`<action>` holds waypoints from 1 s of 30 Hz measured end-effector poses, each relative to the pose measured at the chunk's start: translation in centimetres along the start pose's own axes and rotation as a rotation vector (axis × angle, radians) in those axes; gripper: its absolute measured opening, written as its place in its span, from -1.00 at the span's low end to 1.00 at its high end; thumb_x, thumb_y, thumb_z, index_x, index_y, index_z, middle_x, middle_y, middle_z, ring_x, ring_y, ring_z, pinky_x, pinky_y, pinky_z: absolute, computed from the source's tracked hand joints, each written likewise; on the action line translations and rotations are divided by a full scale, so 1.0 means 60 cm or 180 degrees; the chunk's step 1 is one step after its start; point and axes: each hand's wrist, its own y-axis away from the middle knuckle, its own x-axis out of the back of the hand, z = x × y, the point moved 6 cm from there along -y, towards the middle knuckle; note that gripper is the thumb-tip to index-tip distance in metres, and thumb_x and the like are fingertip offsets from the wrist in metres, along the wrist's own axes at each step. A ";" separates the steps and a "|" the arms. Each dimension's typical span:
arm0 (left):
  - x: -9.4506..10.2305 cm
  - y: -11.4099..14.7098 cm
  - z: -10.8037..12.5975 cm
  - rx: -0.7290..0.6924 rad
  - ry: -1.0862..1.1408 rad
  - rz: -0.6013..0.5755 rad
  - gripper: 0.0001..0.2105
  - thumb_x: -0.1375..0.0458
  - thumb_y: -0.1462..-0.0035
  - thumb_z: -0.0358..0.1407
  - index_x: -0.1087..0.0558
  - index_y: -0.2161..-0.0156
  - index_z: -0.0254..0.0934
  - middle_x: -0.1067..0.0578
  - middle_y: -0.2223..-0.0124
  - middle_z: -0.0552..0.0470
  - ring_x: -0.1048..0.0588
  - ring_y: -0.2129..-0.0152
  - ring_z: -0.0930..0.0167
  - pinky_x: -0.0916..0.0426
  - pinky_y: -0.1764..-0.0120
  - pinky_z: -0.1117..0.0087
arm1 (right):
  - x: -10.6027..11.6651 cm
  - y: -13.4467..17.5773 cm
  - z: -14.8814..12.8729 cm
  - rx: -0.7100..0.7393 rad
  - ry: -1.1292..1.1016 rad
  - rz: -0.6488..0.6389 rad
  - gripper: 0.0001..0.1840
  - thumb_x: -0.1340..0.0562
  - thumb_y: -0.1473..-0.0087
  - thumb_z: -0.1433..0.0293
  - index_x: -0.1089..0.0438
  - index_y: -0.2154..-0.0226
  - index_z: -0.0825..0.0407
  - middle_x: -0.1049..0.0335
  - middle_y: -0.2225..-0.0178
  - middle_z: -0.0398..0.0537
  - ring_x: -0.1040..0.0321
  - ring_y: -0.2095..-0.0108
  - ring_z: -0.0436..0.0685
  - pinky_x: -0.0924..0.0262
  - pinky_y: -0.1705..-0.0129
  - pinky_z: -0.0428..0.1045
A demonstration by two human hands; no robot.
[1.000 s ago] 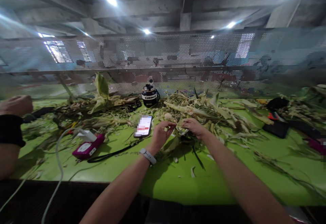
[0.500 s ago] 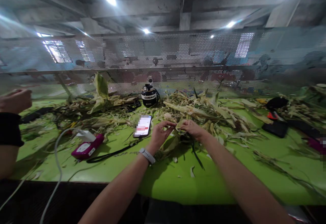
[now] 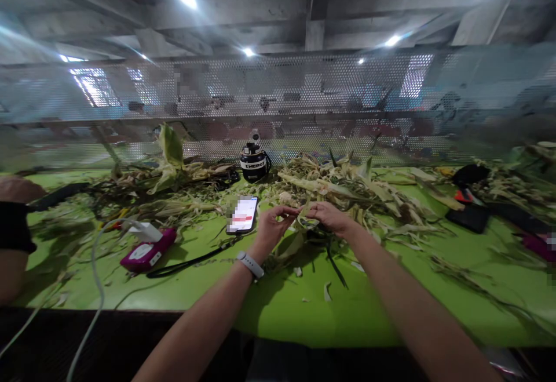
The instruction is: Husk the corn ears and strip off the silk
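Note:
My left hand (image 3: 273,229), with a light-coloured band on its wrist, is closed with its fingertips pinching a strip of pale green corn husk (image 3: 303,217). From the other side my right hand (image 3: 329,218) pinches the same husk, its fingertips close to those of the left. The fingers partly cover the piece, so its far end is hard to make out. Under and behind both hands spreads a heap of dry corn husks (image 3: 347,182). More husk leaves and a dark green strip (image 3: 336,267) hang or lie just below my hands.
Left of my hands lies a phone (image 3: 244,215) with its screen lit. Behind it stands a black bottle (image 3: 254,163). A purple power strip (image 3: 145,254) with a white plug and cable sits further left. Another person's arm (image 3: 15,228) rests at the left edge. A perforated screen (image 3: 299,92) closes the back.
My two hands stay at nearly the same spot, fingertips shifting slightly on the husk. At the left edge, the other person's hand has moved down and outward.

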 end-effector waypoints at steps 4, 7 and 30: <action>0.000 0.000 0.007 -0.0239 -0.0156 -0.0017 -0.95 -0.20 0.05 -0.39 -0.52 0.42 -0.26 -0.60 0.34 -0.01 -0.54 0.37 0.38 -0.43 0.28 0.38 | -0.018 0.002 0.005 -0.0023 0.0016 -0.0269 -0.87 -0.29 0.29 0.38 -0.34 0.66 0.08 -0.25 0.65 -0.27 -0.13 0.54 -0.05 -0.01 0.40 -0.10; 0.000 -0.002 0.008 -0.0342 -0.0149 -0.0047 -0.94 -0.19 0.04 -0.40 -0.51 0.42 -0.26 -0.60 0.33 -0.01 -0.53 0.37 0.39 -0.42 0.29 0.39 | -0.018 0.004 0.003 -0.0039 -0.0103 -0.0218 -0.88 -0.31 0.31 0.39 -0.37 0.63 0.09 -0.28 0.63 -0.26 -0.15 0.53 -0.05 -0.03 0.39 -0.10; -0.002 -0.003 0.009 -0.0495 -0.0101 -0.0147 -0.90 -0.25 0.00 -0.28 -0.52 0.43 -0.28 -0.56 0.23 -0.13 -0.51 0.24 0.34 -0.39 0.17 0.31 | -0.001 0.004 -0.016 0.0140 0.0183 0.0139 -0.75 -0.35 0.33 0.27 -0.49 0.52 0.09 -0.44 0.54 -0.13 -0.31 0.43 0.05 -0.19 0.28 -0.03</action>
